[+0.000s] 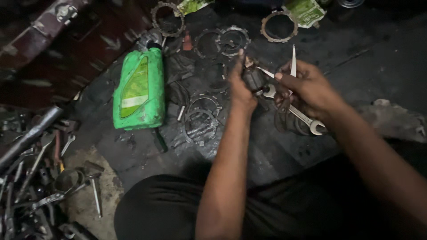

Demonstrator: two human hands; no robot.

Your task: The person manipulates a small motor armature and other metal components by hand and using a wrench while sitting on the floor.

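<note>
My left hand (240, 86) grips a small dark greasy metal part (254, 79) above the oily floor. My right hand (307, 86) holds a slim pointed metal tool (293, 60) upright, its fingers close against the part. A thin rod (267, 72) runs between the two hands. Under my right hand lies an open-ended spanner (307, 120) on the floor. Several toothed clutch rings lie just beyond and below my left hand, one ring (201, 125) near my left wrist.
A green oil bottle (138, 89) lies flat at the left. More toothed rings (279, 26) and green wrappers (307, 11) sit at the top. A pile of spanners and hand tools (40, 178) fills the lower left. A red metal frame (58, 40) stands at upper left.
</note>
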